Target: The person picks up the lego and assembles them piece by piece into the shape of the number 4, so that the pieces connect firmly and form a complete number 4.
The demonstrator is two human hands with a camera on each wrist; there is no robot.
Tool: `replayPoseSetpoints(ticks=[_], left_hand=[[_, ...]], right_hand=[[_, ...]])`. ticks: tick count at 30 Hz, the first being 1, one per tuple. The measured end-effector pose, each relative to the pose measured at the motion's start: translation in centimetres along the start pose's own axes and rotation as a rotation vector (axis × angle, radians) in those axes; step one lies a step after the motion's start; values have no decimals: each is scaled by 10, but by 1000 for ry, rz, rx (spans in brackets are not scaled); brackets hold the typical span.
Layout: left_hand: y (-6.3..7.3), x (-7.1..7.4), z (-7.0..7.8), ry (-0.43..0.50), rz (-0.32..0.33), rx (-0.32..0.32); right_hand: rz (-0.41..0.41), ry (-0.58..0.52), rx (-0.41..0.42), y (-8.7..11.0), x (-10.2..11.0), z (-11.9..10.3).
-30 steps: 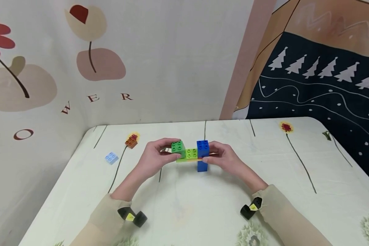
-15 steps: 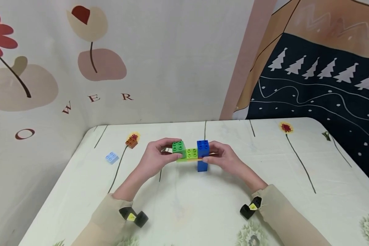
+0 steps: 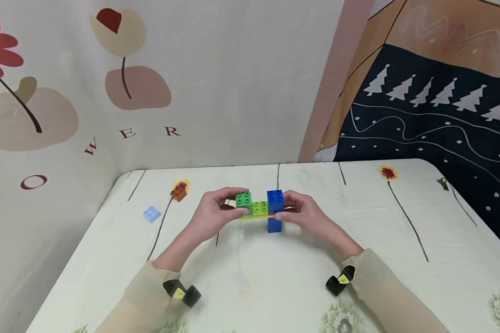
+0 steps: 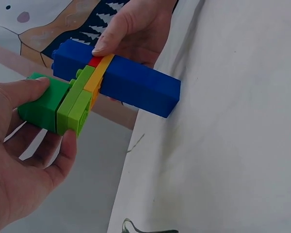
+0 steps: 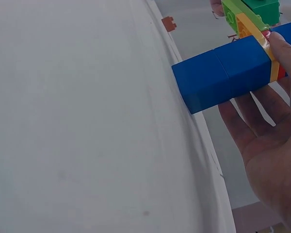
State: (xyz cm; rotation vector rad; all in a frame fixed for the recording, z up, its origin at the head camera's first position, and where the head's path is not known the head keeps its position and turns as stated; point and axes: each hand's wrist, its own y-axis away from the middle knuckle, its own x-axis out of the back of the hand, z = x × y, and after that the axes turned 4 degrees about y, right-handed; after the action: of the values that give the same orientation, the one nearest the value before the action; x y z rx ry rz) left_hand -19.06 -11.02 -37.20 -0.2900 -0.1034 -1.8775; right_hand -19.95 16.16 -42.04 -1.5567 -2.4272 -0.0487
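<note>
My left hand (image 3: 212,212) pinches a green toy building brick (image 3: 243,198), thumb on its near side and a fingertip against the lime piece's underside in the left wrist view. The green brick sits over the left end of the lime pieces (image 3: 259,208), whose studs show beside it. At their right stands a blue column, with an upper blue brick (image 3: 275,201) and lower blue bricks (image 5: 223,73). A yellow plate (image 4: 105,65) and a thin red piece (image 4: 94,61) lie between the blue parts. My right hand (image 3: 302,212) grips the column, its thumb at the red and yellow layers.
An orange-brown brick (image 3: 178,193) and a light blue brick (image 3: 152,213) lie on the white flowered tablecloth (image 3: 241,286), left of the hands. A patterned curtain (image 3: 241,83) rises behind the table's far edge.
The green brick has shifted slightly right and turned squarer to the lime pieces, with my left hand moving along. My right hand and the blue column have hardly moved.
</note>
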Motion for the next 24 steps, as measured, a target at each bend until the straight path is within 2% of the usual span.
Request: replayPoseSetpoints(ticks=[7, 24], left_hand=[[1, -3, 0, 12, 18, 32], [1, -4, -5, 81, 19, 25]], right_hand=[[1, 12, -10, 2, 1, -3], [12, 22, 22, 1, -2, -1]])
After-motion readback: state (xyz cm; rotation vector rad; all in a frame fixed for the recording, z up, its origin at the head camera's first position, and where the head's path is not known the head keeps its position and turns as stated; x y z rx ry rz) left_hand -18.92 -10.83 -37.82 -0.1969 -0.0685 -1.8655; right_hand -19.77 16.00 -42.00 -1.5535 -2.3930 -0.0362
